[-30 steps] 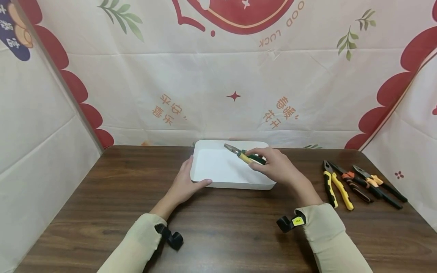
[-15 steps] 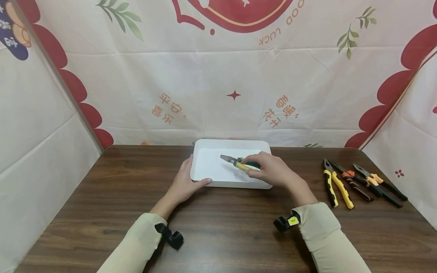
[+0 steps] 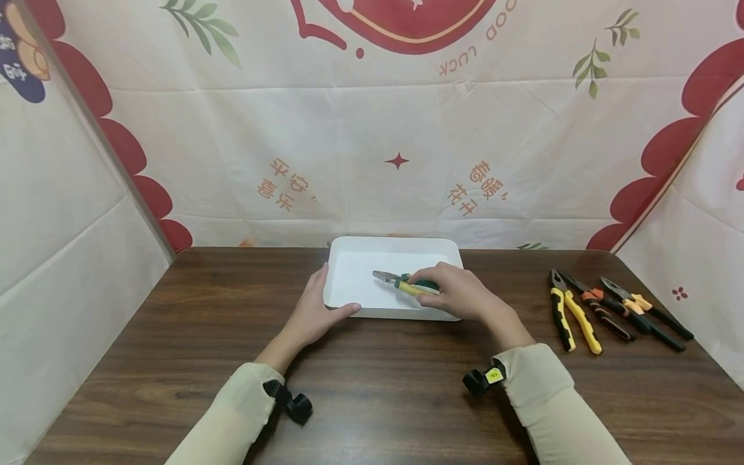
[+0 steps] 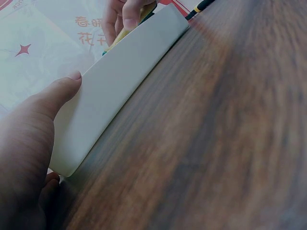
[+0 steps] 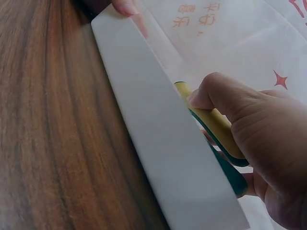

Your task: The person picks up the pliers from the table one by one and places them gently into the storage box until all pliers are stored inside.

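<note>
A white rectangular tray stands near the table's far edge. My left hand holds its front left corner, thumb on the front rim and fingers along the left side. My right hand grips a pair of pliers by the yellow and green handles, low within the tray. The metal jaws point left over the tray floor. In the right wrist view, the thumb presses the yellow handle, and the tray's front wall covers part of the pliers. Whether they touch the floor, I cannot tell.
To the right on the brown wooden table lie yellow-and-black pliers, orange-and-black pliers and another pair with black and light orange handles, close together. A printed white cloth hangs behind the table and along both sides.
My right hand has moved down and left, lowering the pliers into the tray; they now lie flatter. My left hand has stayed at the corner.
</note>
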Motion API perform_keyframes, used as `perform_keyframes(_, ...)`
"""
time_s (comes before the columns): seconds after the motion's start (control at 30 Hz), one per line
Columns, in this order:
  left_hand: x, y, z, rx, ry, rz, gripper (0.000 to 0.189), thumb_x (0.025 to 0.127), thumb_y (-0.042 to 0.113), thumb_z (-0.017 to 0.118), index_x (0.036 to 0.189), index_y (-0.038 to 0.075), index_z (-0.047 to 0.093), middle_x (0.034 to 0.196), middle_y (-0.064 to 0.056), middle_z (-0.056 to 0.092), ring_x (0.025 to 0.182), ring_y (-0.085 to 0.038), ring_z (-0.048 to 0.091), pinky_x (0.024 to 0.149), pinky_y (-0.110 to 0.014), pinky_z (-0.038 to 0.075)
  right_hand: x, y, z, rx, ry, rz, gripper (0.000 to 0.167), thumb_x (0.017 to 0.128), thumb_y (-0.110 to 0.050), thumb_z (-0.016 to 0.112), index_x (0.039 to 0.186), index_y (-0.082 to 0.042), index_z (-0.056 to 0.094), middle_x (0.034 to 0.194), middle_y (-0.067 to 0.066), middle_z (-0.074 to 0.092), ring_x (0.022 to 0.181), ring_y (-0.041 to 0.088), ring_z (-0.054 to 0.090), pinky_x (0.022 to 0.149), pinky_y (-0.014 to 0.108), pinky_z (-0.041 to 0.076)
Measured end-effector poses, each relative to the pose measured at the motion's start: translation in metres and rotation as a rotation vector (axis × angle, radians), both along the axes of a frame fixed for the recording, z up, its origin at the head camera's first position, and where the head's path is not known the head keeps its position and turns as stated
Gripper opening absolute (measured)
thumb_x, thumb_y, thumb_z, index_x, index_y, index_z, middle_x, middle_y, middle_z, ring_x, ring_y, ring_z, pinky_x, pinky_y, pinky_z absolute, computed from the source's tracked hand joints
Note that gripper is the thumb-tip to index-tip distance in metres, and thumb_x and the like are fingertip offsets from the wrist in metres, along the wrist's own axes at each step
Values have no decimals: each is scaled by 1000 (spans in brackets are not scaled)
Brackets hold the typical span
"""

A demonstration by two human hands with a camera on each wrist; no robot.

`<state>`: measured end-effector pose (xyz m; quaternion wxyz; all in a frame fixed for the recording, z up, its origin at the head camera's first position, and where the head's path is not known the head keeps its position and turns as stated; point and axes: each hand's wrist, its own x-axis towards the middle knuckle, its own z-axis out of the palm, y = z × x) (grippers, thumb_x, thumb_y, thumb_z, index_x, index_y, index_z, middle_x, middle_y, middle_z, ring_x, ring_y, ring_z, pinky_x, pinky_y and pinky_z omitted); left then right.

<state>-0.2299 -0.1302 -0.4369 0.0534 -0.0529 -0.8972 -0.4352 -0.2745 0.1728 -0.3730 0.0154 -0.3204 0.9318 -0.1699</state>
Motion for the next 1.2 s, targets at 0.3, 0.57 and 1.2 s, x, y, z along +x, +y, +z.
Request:
perform_keyframes(0.3, 0, 1, 0, 1, 2, 0, 116, 80, 52, 81, 163, 8, 13, 166, -14, 23, 153, -33, 29, 122, -56, 30, -2, -1, -9, 26, 17, 13, 30, 93, -30, 71, 123, -27, 71, 110, -1, 70, 93, 16, 58, 74, 37, 47)
perform_keyframes(0.57, 0, 1, 0, 14, 5, -4, 116, 80, 51, 82, 163, 7, 14, 166, -15, 23, 153, -33, 29, 122, -55, 29, -3, 0, -12, 4, -37, 21, 35, 94, -29, 71, 129, -25, 68, 113, 1, 69, 95, 18, 57, 80, 38, 47)
perform_keyframes(1.2, 0, 1, 0, 1, 2, -5, 116, 80, 51, 82, 163, 7, 13, 166, -15, 22, 153, -34, 29, 122, -56, 30, -11, 3, -15, -59, -126, 121, 42, 98, -22, 67, 139, -16, 61, 124, 4, 70, 98, 16, 59, 88, 39, 49)
